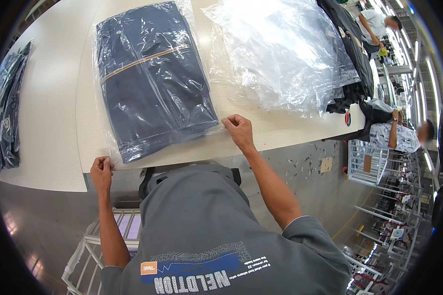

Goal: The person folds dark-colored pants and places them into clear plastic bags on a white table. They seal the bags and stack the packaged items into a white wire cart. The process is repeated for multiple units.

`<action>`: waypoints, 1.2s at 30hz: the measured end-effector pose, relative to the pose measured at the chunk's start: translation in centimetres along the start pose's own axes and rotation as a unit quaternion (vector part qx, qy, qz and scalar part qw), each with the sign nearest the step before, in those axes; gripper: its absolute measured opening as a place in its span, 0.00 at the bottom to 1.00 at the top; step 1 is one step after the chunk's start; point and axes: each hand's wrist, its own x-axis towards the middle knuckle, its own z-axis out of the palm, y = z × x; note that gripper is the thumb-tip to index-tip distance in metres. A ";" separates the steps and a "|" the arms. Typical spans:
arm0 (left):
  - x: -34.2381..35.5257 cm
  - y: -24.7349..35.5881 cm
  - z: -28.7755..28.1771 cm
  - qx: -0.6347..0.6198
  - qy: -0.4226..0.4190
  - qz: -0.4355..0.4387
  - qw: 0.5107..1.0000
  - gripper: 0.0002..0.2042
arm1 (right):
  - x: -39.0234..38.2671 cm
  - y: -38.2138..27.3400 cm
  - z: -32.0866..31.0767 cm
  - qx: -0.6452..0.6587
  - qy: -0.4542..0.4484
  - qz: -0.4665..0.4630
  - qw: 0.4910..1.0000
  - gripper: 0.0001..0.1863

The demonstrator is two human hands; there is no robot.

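Note:
A folded dark navy garment (157, 103) lies flat in a clear plastic bag on the pale table (54, 98). A thin tan strip (142, 60) crosses it. My left hand (102, 171) pinches the bag's near left corner at the table edge. At the near right corner, my right hand (238, 132) pinches the clear film between thumb and fingers. The bag's near edge stretches between both hands.
A heap of clear plastic bags (275, 54) lies to the right, against dark garments (352, 59). Packed dark garments (9, 113) are stacked at the far left. A small red and black ring-shaped object (348, 118) sits near the right edge. Below left stands a white rack (91, 250); people work at right.

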 end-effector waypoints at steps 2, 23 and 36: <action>0.2 -0.1 0.1 -0.001 -0.001 0.000 1.000 0.07 | 0.4 0.7 0.2 -0.057 0.017 -0.017 0.998 0.10; -0.6 2.0 -1.5 -0.190 -0.030 -0.275 0.942 0.10 | -1.3 -0.6 0.2 0.053 -0.012 0.149 0.987 0.12; -0.8 2.7 -2.0 -0.127 -0.059 -0.263 0.955 0.10 | -0.1 -0.6 0.1 0.122 -0.034 0.260 0.957 0.08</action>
